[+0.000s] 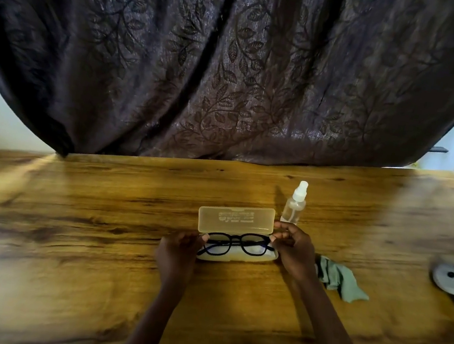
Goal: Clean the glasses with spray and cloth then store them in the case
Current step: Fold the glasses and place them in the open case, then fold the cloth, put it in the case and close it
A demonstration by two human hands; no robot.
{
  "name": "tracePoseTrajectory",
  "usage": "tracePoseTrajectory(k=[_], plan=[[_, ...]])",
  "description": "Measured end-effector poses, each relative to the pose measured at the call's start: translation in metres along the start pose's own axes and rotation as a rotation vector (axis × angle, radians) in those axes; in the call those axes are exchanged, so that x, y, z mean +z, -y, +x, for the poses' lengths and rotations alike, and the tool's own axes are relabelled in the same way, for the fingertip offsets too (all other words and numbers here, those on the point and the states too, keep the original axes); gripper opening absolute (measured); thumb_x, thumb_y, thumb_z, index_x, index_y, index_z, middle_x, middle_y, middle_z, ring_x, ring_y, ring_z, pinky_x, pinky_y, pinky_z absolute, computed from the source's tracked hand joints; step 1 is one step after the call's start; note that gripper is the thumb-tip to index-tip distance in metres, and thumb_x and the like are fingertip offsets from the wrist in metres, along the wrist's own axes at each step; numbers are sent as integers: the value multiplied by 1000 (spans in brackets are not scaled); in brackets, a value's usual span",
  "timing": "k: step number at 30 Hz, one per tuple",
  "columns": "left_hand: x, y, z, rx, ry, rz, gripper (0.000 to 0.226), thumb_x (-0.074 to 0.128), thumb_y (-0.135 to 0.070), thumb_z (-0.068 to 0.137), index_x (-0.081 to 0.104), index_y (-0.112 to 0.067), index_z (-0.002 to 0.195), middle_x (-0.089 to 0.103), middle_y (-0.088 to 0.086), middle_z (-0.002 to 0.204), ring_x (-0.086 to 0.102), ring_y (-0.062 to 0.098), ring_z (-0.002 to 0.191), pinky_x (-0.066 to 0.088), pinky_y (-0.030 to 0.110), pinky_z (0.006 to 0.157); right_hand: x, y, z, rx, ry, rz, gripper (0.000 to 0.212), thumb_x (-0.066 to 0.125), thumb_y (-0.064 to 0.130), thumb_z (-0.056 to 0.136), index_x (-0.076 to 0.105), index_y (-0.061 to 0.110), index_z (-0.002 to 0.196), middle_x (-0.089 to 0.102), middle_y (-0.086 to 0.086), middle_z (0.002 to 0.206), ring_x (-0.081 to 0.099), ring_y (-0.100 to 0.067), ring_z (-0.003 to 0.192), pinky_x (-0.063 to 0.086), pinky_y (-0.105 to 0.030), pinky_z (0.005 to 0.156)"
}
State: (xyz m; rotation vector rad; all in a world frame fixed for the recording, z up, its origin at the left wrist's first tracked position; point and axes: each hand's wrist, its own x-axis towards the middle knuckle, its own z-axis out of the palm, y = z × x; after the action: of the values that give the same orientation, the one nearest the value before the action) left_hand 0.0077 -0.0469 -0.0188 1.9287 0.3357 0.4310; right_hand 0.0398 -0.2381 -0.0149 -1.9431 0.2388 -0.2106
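Glasses going into the open case

Left hand (179,249) and right hand (293,248) pinch the black glasses (235,244) at each end over the translucent case (235,221); seat them level; spray bottle (294,206) beyond, green cloth (341,277) right.

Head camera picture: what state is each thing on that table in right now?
Case: lid open and upright.
Glasses: at the open case, held at both ends, not fully settled.
Spray bottle: upright, cap on, untouched.
Cloth: crumpled on the table, beside the right wrist.
Left hand: gripping the glasses' left end.
Right hand: gripping their right end.
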Motion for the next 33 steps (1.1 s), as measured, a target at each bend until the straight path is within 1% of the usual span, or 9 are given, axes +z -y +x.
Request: tracePoseTrajectory(k=[9, 13, 19, 21, 25, 27, 28, 31, 33], plan=[[-3, 3, 6, -47, 23, -12, 14, 67, -15, 78, 67, -7, 90, 69, 11, 82, 65, 25, 67, 56, 49, 63, -11, 3, -4, 37, 82, 86, 28, 61, -5, 82, 63, 4, 109, 66, -16, 88, 60, -21, 80, 48, -30, 72], [-5, 1, 7, -71, 30, -83, 13, 66, -13, 79, 67, -7, 90, 68, 12, 82, 65, 29, 71, 55, 53, 68, -18, 6, -7, 18, 69, 81, 29, 63, -3, 82, 64, 8, 108, 68, -13, 94, 62, -20, 88, 49, -33, 82], [-5, 2, 6, -81, 42, -176, 16, 65, -10, 80, 65, -4, 94, 67, 15, 89, 64, 29, 75, 54, 53, 73, -44, -3, -9, -49, -25, 22, 25, 64, -3, 81, 65, 6, 104, 64, -3, 86, 58, -8, 76, 44, -4, 62], [-6, 3, 7, -89, 44, -217, 15, 64, -10, 80, 64, -6, 94, 67, 18, 93, 65, 31, 80, 54, 52, 74, -54, -8, -9, -82, -112, -59, 20, 66, -1, 80, 67, 6, 98, 65, -3, 82, 57, -7, 71, 41, -1, 57], [-6, 5, 14, -127, -1, -262, 8, 64, -9, 80, 65, -11, 88, 72, 9, 75, 66, 21, 65, 55, 42, 67, -74, -15, -4, -194, -226, -410, 9, 66, 5, 81, 69, 3, 89, 70, -13, 88, 63, -27, 80, 46, -28, 68], [-8, 7, 18, -144, -53, -274, 13, 65, -9, 79, 66, -5, 91, 72, 0, 69, 67, 16, 65, 55, 44, 71, -78, -20, -1, -267, -55, -762, 16, 61, 16, 85, 68, 6, 96, 69, -11, 95, 61, -29, 90, 42, -29, 73], [-9, 7, 19, -138, -76, -240, 16, 66, -10, 79, 66, -3, 94, 72, 6, 77, 67, 23, 74, 54, 49, 77, -79, -22, 1, -263, 30, -885, 19, 58, 22, 87, 67, 8, 97, 68, -9, 98, 60, -28, 94, 41, -29, 77], [-14, 2, 15, -14, -151, -90, 19, 66, -12, 80, 67, -5, 97, 69, 16, 95, 65, 28, 83, 52, 47, 80, -77, -23, -1, -162, 75, -807, 13, 62, 19, 84, 66, 7, 87, 68, -9, 95, 58, -31, 95, 45, -33, 81], [-20, -5, 6, 119, -197, -53, 17, 67, -12, 79, 68, -6, 95, 70, 12, 92, 66, 9, 74, 52, 31, 73, -78, -19, -5, -167, 23, -662, 6, 63, 8, 82, 68, 6, 80, 71, -10, 87, 61, -27, 84, 44, -28, 68]])
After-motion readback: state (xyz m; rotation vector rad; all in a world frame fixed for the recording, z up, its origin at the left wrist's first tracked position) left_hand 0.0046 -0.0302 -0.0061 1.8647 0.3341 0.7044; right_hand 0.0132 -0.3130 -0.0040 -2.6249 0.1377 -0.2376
